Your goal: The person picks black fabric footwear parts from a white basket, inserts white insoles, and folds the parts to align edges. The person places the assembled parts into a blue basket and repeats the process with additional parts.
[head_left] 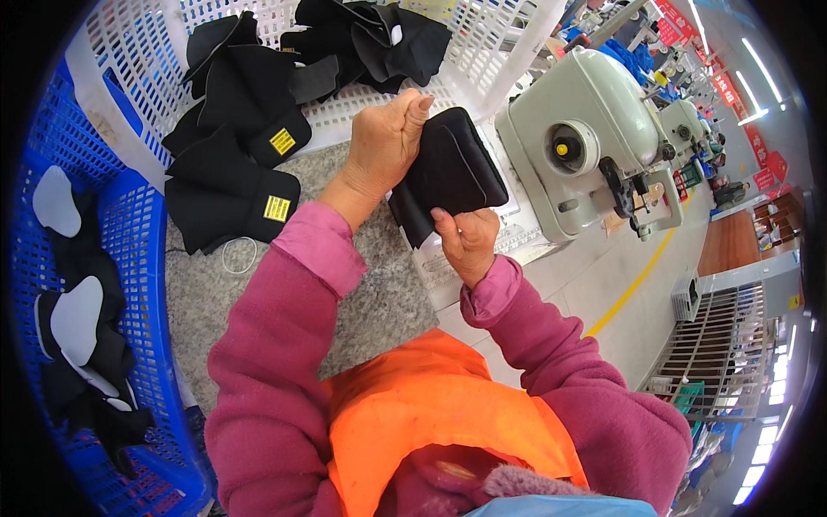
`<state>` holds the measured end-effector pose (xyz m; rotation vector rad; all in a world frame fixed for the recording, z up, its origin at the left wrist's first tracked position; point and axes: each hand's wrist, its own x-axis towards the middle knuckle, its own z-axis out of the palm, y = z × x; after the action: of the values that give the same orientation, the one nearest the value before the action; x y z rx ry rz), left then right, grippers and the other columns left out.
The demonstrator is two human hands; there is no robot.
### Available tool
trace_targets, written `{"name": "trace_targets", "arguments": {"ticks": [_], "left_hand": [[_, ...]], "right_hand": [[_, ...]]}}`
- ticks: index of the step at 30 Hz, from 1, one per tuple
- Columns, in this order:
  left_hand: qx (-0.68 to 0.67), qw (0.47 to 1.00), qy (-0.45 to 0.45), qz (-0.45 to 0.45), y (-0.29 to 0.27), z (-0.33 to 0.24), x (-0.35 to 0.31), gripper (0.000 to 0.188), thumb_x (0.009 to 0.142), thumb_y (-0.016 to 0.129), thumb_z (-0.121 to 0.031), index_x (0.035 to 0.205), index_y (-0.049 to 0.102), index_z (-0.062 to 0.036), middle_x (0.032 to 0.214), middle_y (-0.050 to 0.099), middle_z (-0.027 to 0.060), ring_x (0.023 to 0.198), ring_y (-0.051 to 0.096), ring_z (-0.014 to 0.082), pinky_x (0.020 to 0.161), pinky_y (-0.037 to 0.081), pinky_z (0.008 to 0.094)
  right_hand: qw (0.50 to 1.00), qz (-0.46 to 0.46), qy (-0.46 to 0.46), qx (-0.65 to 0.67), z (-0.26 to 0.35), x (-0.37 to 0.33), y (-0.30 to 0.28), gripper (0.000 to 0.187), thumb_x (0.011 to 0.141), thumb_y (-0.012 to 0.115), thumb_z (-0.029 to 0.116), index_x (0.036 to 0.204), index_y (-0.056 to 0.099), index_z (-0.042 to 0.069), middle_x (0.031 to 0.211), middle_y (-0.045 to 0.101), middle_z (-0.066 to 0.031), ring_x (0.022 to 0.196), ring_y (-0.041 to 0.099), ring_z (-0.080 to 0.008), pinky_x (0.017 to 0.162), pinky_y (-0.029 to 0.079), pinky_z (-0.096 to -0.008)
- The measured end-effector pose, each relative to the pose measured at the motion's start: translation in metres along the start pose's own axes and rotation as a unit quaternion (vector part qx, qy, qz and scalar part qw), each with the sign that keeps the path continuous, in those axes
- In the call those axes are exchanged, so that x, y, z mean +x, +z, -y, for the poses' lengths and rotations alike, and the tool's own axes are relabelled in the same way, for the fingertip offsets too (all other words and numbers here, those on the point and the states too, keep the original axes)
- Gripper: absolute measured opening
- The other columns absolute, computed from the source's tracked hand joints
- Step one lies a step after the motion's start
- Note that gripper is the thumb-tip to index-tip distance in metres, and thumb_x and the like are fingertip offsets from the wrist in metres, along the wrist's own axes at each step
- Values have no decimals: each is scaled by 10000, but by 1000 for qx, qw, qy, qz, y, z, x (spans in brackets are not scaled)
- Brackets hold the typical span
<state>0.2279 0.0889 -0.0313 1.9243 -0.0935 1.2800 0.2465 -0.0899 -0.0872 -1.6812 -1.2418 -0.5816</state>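
Note:
A folded, padded black fabric piece (455,165) is held between my two hands, just left of the sewing machine. My left hand (383,142) is closed in a fist at its upper left edge. My right hand (469,244) pinches its lower edge between thumb and fingers. Part of the fabric hangs down on the left side, over the white machine bed (525,226). More black fabric pieces (237,177) with yellow labels lie left of my left hand, partly on the grey speckled table (370,267).
A pale green sewing machine (594,112) stands right of my hands. A white plastic basket (129,95) with black pieces is at the far side. The blue crate (146,284) on the left holds black and white pieces. A thin white loop (239,256) lies on the table.

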Motion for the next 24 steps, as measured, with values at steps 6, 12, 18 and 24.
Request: {"name": "trace_targets", "arguments": {"ticks": [6, 12, 18, 24], "left_hand": [[-59, 995, -82, -1, -5, -7, -2, 405, 1037, 474, -320, 817, 577, 3, 613, 518, 177, 531, 490, 313, 530, 406, 384], [-76, 975, -211, -2, 6, -4, -15, 441, 1052, 441, -315, 841, 584, 45, 642, 559, 176, 571, 520, 212, 571, 432, 374], [-63, 979, -190, 37, 2, 5, -22, 416, 1055, 435, -295, 907, 613, 51, 687, 585, 205, 581, 534, 229, 579, 441, 378], [-105, 962, -248, 35, 5, 12, -25, 425, 1062, 419, -293, 917, 622, 52, 705, 632, 114, 631, 536, 158, 618, 466, 339]], "right_hand": [[999, 17, -31, -31, 27, 28, -31, 134, 745, 748, 21, 727, 615, 21, 857, 664, -113, 775, 609, -342, 844, 450, -421], [998, 62, 4, -22, 37, 47, -34, 336, 799, 713, 34, 569, 468, 51, 569, 453, -90, 545, 485, -299, 630, 406, -387], [996, 79, -11, -27, 40, 51, -40, 332, 813, 704, 50, 573, 474, 46, 565, 455, -102, 530, 476, -308, 611, 405, -383], [992, 117, 7, -39, 40, 57, -37, 327, 817, 708, 90, 577, 489, 52, 571, 479, -100, 532, 493, -305, 600, 404, -381]]}}
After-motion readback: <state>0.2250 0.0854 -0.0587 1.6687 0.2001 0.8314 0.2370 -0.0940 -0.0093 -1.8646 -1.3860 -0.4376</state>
